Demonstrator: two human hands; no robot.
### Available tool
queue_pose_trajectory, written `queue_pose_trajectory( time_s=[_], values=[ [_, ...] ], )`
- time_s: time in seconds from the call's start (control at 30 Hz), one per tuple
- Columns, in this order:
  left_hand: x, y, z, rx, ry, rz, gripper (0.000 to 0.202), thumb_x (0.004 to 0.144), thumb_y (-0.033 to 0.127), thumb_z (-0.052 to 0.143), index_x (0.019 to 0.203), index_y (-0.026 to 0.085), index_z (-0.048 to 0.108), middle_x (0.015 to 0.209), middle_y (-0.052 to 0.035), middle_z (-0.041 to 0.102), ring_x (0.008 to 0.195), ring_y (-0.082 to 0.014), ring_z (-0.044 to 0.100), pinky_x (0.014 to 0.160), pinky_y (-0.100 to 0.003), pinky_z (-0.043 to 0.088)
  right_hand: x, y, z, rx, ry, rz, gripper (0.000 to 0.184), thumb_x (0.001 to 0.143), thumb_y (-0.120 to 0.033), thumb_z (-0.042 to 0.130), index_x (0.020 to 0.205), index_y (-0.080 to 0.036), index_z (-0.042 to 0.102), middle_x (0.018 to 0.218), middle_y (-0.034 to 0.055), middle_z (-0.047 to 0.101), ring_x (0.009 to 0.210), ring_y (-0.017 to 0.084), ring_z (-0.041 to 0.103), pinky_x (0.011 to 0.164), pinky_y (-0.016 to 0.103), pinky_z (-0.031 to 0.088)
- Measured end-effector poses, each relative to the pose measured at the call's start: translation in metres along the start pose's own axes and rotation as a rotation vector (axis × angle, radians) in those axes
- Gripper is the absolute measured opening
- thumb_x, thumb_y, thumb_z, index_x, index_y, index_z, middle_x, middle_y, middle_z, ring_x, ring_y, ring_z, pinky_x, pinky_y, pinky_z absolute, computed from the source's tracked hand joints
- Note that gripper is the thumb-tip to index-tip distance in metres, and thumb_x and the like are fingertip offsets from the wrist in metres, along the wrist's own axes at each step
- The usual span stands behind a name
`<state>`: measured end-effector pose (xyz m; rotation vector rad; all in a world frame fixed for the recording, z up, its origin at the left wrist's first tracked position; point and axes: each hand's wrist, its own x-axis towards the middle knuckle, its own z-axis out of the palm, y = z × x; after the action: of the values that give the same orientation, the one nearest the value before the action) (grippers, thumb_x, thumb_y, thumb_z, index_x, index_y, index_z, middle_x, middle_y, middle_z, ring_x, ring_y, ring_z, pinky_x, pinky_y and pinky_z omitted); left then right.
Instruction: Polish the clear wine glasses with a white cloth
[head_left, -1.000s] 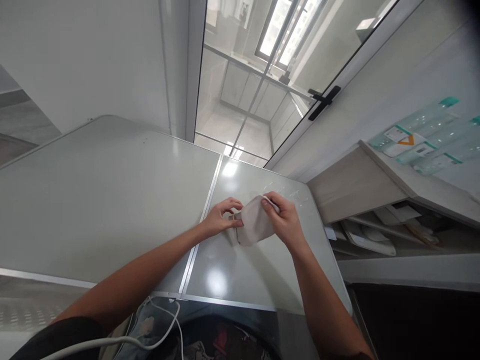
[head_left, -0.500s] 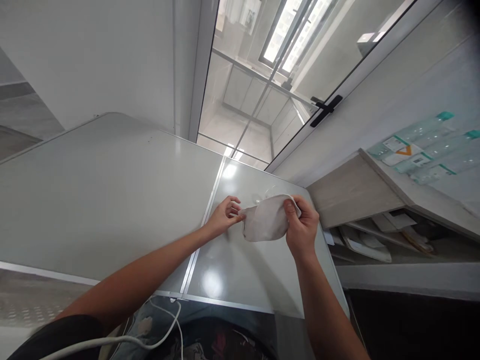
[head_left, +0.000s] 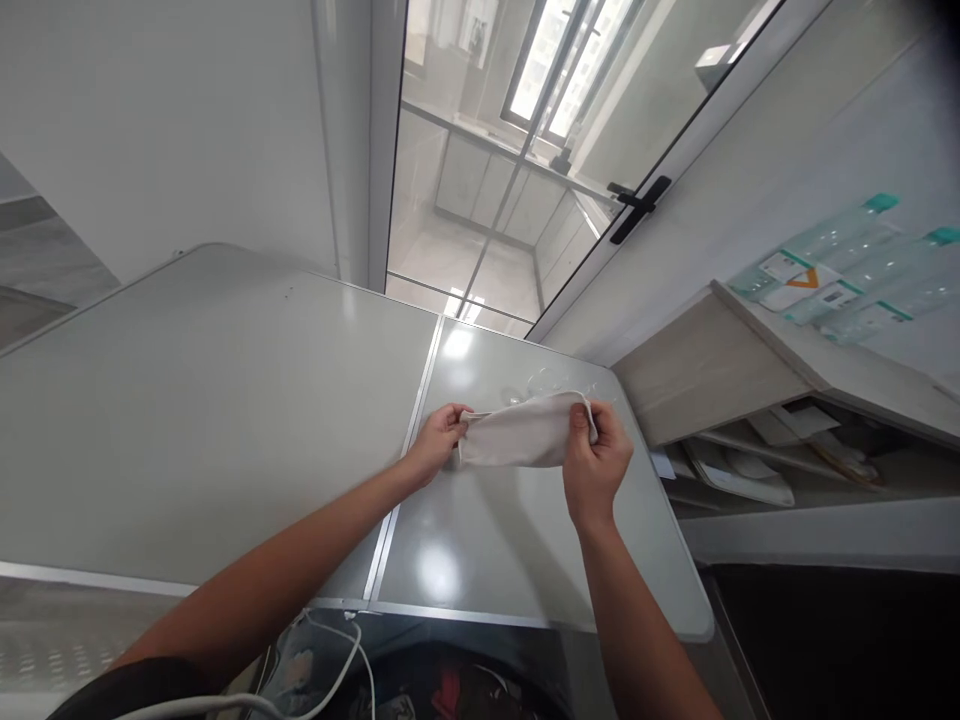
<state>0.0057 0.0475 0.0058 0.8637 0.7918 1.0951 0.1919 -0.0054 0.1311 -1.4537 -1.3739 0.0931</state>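
A whitish folded cloth [head_left: 517, 436] is stretched between my two hands, held above the right-hand panel of the pale grey table [head_left: 300, 420]. My left hand [head_left: 441, 440] pinches its left end near the metal seam. At the other end, my right hand [head_left: 598, 455] grips the cloth with the thumb on top and the fingers behind it. Just beyond the cloth, something clear and shiny [head_left: 513, 397] lies on the table; its kind I cannot make out.
A glass door [head_left: 487, 200] with a black handle [head_left: 640, 208] stands behind the table. On the right, several clear bottles [head_left: 847, 270] with green caps sit on a wooden shelf unit [head_left: 720, 370]. A white cable [head_left: 352, 650] hangs by the front edge.
My left hand has closed on the loose left end of the cloth and drawn it leftward. The cloth now looks longer and flatter; my right hand keeps its grip.
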Motion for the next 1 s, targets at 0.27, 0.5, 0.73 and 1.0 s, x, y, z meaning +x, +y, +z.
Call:
queue_pose_trajectory(
  time_s=[0.27,0.5,0.73,1.0],
  values=[
    [-0.004,-0.001,-0.002,0.529,0.235,0.142,0.036,0.094,0.053,0.060,0.089,0.018,0.069,0.083,-0.0044,0.069,0.080,-0.0206,0.061,0.072,-0.030,0.045,-0.032,0.006,0.019,-0.182,0.038,-0.021,0.026,0.102,-0.043,0.056,0.094,-0.020,0.066,0.069,-0.0004,0.059,0.058,0.015,0.048,0.062,0.028,0.038],
    [-0.012,0.021,-0.005,0.629,0.386,0.358,0.044,0.105,0.053,0.046,0.073,0.022,0.046,0.065,0.0032,0.039,0.062,-0.0149,0.036,0.060,-0.027,0.030,-0.036,0.030,0.028,-0.104,-0.030,0.322,0.028,0.101,-0.047,0.053,0.099,-0.021,0.062,0.076,0.0031,0.065,0.066,0.021,0.056,0.063,0.030,0.039],
    [-0.001,0.020,-0.019,0.743,0.386,0.271,0.049,0.103,0.053,0.046,0.066,0.023,0.034,0.060,0.0038,0.031,0.058,-0.0149,0.029,0.058,-0.030,0.023,-0.057,0.089,0.035,-0.107,-0.118,0.421,0.023,0.095,-0.041,0.052,0.095,-0.020,0.062,0.084,0.0072,0.070,0.073,0.024,0.061,0.065,0.031,0.044],
    [0.002,0.008,-0.013,1.582,0.296,0.012,0.035,0.108,0.039,0.037,0.095,0.022,0.065,0.072,-0.0075,0.065,0.064,-0.0233,0.059,0.064,-0.030,0.027,-0.073,0.088,0.023,-0.348,-0.317,0.447,0.015,0.100,-0.021,0.045,0.098,-0.022,0.060,0.079,0.0080,0.068,0.068,0.024,0.062,0.061,0.030,0.034]
  ],
)
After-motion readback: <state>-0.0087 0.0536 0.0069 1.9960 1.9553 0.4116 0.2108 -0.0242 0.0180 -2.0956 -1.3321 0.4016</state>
